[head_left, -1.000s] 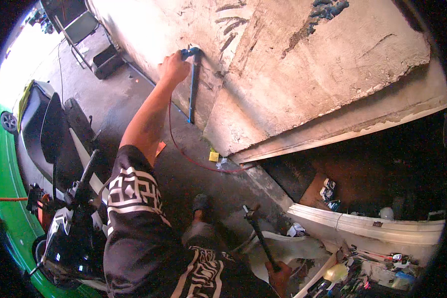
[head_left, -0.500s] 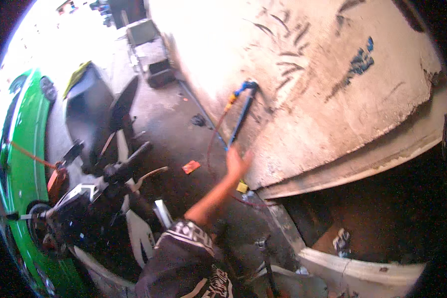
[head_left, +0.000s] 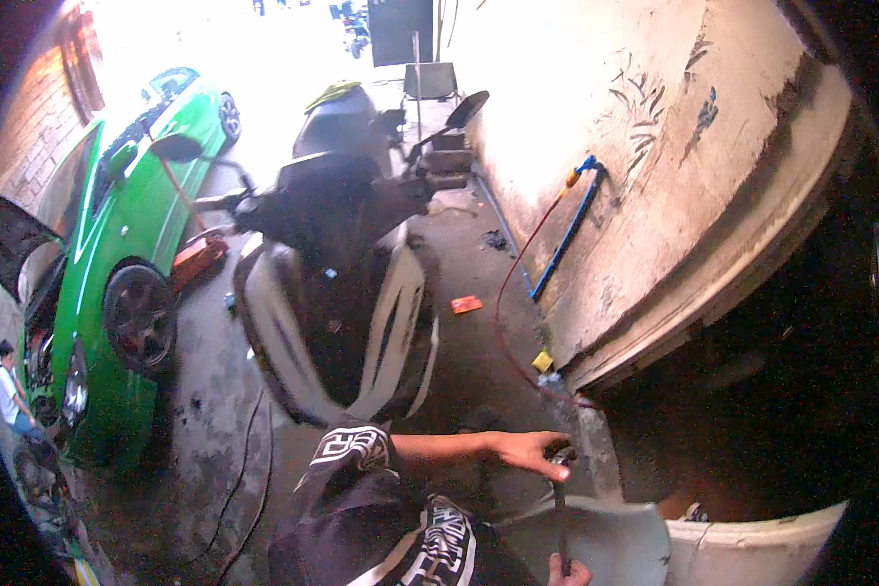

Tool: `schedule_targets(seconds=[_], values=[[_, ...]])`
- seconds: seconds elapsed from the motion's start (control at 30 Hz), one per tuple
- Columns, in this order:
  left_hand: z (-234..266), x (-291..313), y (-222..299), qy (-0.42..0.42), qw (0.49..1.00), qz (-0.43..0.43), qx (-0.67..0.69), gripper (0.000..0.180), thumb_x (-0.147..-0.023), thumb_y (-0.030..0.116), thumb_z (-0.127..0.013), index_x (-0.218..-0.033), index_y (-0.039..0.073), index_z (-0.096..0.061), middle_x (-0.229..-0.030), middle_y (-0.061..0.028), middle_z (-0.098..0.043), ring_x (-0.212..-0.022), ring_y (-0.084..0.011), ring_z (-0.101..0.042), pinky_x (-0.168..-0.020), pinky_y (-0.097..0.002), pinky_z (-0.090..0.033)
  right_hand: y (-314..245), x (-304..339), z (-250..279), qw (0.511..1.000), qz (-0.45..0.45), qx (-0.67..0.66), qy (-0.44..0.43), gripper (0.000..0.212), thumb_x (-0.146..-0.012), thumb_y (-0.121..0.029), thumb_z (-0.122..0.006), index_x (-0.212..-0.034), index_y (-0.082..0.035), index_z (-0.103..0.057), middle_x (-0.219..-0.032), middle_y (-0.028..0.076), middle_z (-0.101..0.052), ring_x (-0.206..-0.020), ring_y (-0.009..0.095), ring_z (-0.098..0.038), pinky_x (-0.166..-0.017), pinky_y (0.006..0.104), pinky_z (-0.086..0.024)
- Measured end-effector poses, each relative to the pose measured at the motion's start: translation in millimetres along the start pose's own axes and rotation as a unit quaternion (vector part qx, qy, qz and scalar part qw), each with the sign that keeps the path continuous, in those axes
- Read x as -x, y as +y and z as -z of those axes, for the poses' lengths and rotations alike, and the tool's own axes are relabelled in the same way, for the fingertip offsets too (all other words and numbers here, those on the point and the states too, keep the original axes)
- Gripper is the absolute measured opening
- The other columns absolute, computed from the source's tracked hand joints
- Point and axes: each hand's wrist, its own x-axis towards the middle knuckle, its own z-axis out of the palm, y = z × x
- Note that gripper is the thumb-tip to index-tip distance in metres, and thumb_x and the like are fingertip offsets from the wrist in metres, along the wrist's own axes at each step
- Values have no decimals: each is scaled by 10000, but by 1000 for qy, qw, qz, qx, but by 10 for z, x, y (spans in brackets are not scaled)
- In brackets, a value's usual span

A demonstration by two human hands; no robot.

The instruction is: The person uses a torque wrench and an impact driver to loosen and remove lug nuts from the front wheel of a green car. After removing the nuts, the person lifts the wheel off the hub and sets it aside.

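My left hand (head_left: 532, 453) reaches across to the right from a dark patterned sleeve. Its thumb and fingers are around the rounded top of a dark rod-shaped tool (head_left: 561, 503), whose exact kind I cannot make out. Below, at the picture's lower edge, my right hand (head_left: 568, 570) is closed around the tool's lower part, with the thumb showing and most of the hand cut off. A pale grey-green curved panel (head_left: 620, 537) lies behind the tool. Directly ahead stands a scooter (head_left: 332, 283) with white-and-dark front panels, blurred in places.
To the left is a green car (head_left: 132, 225) with its hood raised, and a person (head_left: 12, 391) near its front. A red hose (head_left: 503, 322) runs from a blue pipe (head_left: 568, 234) by the stained wall. An orange packet (head_left: 466, 305) and yellow object (head_left: 542, 361) lie on the floor.
My left hand has come down from near the wall's blue pipe to the rod-shaped tool. My right hand has come into view. The view has swung left, bringing the scooter toward the middle.
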Motion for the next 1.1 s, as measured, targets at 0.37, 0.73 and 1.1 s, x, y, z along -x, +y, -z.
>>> schedule_targets(seconds=[0.37,0.73,1.1], values=[[-1676,2182,318,207,951,208,-103,1107,-743,573,-773,-1457,-99,-261,-1471,-277,-385,-1348,-348,-415,-1104,-390,-367,278,968,244,977,134,-2,-167,280,-821,-266,-752,-901,-1,-714,-746,134,-704,-643,240,-616,-641,403,-504],[-2089,3005,667,295,916,147,-231,947,-796,591,-716,-1362,-39,-292,-1026,-319,-624,-954,-474,-610,-816,-491,-493,-693,847,-247,920,333,52,-199,405,-640,-411,-847,-759,-45,-721,-706,172,-687,-638,364,-659,-619,422,-512],[-2068,4860,355,491,860,104,-98,765,-804,427,-788,-1301,10,-383,-1058,-186,-635,-980,-271,-641,-856,-371,-515,-2077,1706,-1257,847,394,9,-356,306,-722,-311,-793,-829,-37,-709,-669,154,-671,-588,249,-663,-587,358,-517]])
